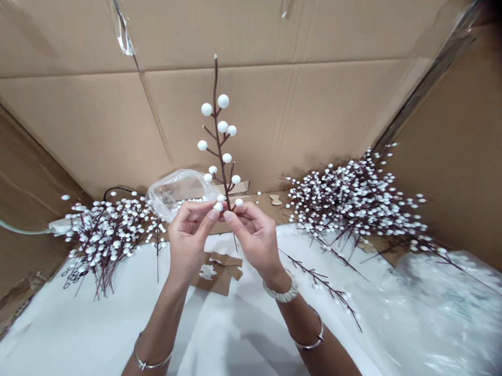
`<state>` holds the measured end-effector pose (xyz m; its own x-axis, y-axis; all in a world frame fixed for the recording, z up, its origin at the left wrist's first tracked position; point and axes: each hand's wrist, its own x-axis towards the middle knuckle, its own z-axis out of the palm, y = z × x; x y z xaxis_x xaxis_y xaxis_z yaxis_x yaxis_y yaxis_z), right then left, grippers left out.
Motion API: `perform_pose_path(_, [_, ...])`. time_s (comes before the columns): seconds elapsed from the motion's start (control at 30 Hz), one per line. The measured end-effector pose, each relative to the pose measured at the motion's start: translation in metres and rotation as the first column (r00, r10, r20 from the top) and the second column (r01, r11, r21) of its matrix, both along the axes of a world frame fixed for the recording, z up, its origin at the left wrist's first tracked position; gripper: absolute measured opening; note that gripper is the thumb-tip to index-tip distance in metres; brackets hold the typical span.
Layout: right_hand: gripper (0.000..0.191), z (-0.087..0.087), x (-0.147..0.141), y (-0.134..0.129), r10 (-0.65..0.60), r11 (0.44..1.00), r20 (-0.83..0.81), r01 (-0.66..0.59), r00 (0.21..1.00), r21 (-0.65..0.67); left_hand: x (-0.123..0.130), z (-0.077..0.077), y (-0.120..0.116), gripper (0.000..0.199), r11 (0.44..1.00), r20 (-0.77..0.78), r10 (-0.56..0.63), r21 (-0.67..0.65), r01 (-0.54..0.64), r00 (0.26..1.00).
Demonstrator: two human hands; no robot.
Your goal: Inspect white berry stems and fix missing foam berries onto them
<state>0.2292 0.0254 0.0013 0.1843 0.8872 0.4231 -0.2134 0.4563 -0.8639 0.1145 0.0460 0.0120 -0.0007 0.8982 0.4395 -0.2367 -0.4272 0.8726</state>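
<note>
Thin silver bangles and a chunky white beaded bracelet are worn on the bare forearms nearest the camera. Above them, a slender brown artificial stem set with round white berries is pinched near its lower end between the fingertips of the left hand and the right hand, with the other fingers curled in. Its long axis stands almost upright, the bare tip pointing up and slightly left against a corrugated cardboard backing. Slipping could be caused by so thin a stem being held so lightly, and berries might be knocked off if it were dropped or brushed against the dense white-berried branch clusters heaped to either side on the white-sheeted worktop
</note>
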Motion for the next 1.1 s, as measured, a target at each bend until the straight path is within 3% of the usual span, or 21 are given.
perform_pose_path(0.17, [0.011,0.004,0.01,0.006,0.03,0.997,-0.071,-0.035,0.997,-0.067,-0.007,0.003,0.001,0.036,0.982,-0.119,-0.144,-0.138,0.127,0.982])
perform_pose_path(0.33, [0.016,0.0,0.019,0.013,0.066,0.983,-0.163,-0.093,0.984,-0.16,-0.01,0.008,-0.003,0.028,0.919,-0.347,-0.366,-0.28,0.277,0.864])
perform_pose_path(0.4, [0.018,-0.001,0.021,0.014,0.118,0.97,-0.195,-0.155,0.974,-0.189,-0.01,0.009,-0.004,0.026,0.917,-0.404,-0.379,-0.287,0.277,0.833])
perform_pose_path(0.5, [0.019,-0.001,0.025,0.015,0.136,0.971,-0.172,-0.166,0.976,-0.17,-0.011,0.007,-0.004,0.024,0.944,-0.434,-0.301,-0.258,0.203,0.849])
perform_pose_path(0.63, [0.022,0.003,0.034,0.015,-0.022,1.0,-0.158,0.019,0.987,-0.017,-0.011,-0.002,0.002,0.022,0.975,-0.486,-0.193,-0.195,0.11,0.852])
perform_pose_path(0.83, [0.025,0.002,0.035,0.018,-0.219,0.972,-0.134,0.205,0.967,-0.111,0.001,-0.009,0.001,0.021,0.983,-0.639,-0.181,-0.094,0.158,0.748])
perform_pose_path(0.97, [0.022,-0.001,0.037,0.021,-0.287,0.957,-0.116,0.281,0.951,-0.067,-0.003,-0.01,0.005,0.026,0.978,-0.694,-0.195,-0.084,0.191,0.693])
perform_pose_path(1.03, [0.02,-0.001,0.041,0.02,-0.301,0.954,-0.091,0.298,0.949,-0.047,-0.016,-0.014,0.02,0.032,0.991,-0.723,-0.125,-0.061,0.118,0.679])
perform_pose_path(1.1, [0.019,0.0,0.046,0.02,-0.31,0.95,-0.061,0.308,0.949,-0.042,-0.035,-0.022,0.045,0.04,0.998,-0.788,0.049,0.015,-0.06,0.614])
